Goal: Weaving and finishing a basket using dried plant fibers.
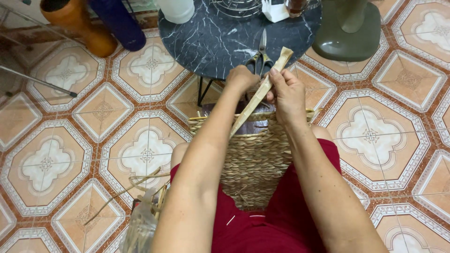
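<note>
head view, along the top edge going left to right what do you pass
orange vase → dark blue vase → white container → wire rack → white folded paper → grey-green fan base

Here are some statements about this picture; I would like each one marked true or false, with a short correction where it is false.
1. The right hand pinches a flat pale strip. True.
2. The woven basket rests on the small table. False: it sits on the person's lap, in front of the round dark marble table.
3. Scissors lie on the table. True.
4. The left hand holds the scissors. False: it is at the strip, above the basket's rim.
5. The floor is plain grey. False: patterned tiles.
</note>
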